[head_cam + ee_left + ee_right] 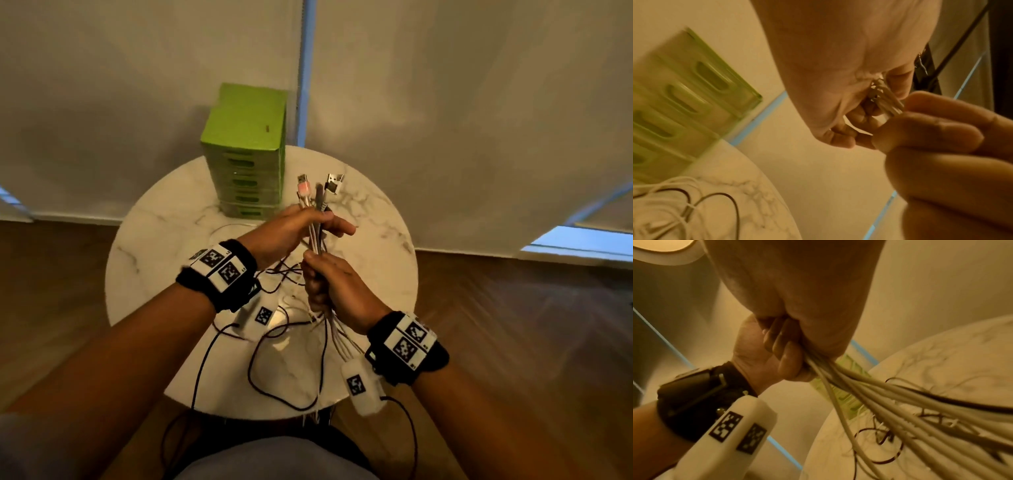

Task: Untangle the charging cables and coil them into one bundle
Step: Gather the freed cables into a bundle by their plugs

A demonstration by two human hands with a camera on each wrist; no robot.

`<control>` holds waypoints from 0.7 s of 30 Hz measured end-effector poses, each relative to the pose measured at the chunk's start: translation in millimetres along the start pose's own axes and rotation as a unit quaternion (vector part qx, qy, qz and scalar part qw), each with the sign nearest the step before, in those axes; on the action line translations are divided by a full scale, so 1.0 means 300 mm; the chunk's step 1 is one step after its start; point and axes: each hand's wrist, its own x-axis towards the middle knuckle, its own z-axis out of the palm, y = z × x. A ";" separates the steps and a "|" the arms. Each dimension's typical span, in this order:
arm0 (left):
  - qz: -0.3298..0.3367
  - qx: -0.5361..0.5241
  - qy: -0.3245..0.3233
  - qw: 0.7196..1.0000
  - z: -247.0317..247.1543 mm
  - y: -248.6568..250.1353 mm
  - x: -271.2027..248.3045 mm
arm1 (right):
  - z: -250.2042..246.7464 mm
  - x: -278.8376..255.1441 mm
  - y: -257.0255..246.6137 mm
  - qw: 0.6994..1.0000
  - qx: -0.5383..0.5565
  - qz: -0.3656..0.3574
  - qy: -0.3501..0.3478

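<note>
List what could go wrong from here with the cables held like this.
1. The loose cable tails lie looped and crossed on the marble table; pulling the bunch upward may tighten a knot.
2. Some tails hang over the table edge and could snag there.
3. The left hand and right hand grip the cable bunch close together, so the plug ends could slip out of line.

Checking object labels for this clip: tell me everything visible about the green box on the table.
The green box is a tall, upright stack-like unit, apparently matte plastic, with a flat top and a front of stacked drawer-like tiers, each with a slot-shaped opening. It stands at the far edge of the round marble table, near the wall, beyond both hands. Neither hand touches it; loose cables lie before its base.
</note>
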 end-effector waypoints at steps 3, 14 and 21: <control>0.026 -0.103 0.018 0.994 -0.090 -0.035 -0.090 | 0.083 0.064 -0.029 0.998 -0.016 0.026 -0.049; -0.086 -0.050 -0.001 0.995 -0.075 -0.283 -0.397 | 0.358 0.237 -0.180 0.970 -0.008 0.063 -0.235; -0.178 0.131 0.342 0.914 -0.405 -0.270 -0.625 | 0.538 0.307 -0.179 0.979 -0.034 0.043 -0.198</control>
